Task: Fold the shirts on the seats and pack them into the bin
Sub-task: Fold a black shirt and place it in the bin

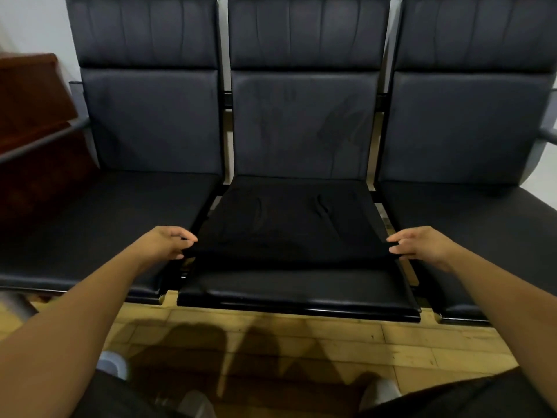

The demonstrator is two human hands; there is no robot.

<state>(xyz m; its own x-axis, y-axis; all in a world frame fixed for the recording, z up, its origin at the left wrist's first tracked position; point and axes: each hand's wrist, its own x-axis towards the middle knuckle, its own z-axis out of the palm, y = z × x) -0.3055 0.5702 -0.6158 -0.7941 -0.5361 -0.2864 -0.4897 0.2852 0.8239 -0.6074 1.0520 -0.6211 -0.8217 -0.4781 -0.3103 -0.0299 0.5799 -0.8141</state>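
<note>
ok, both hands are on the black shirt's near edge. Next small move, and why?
Probably lift the near edge and carry it toward the backrest, folding it in half. The left hand and right hand each pinch a near corner of the black shirt, which lies flat across the middle seat.

The wall [30, 22] was white. A dark reddish wooden cabinet [33, 95] stood at the left. Pale wooden boards covered the floor [422, 342].
</note>
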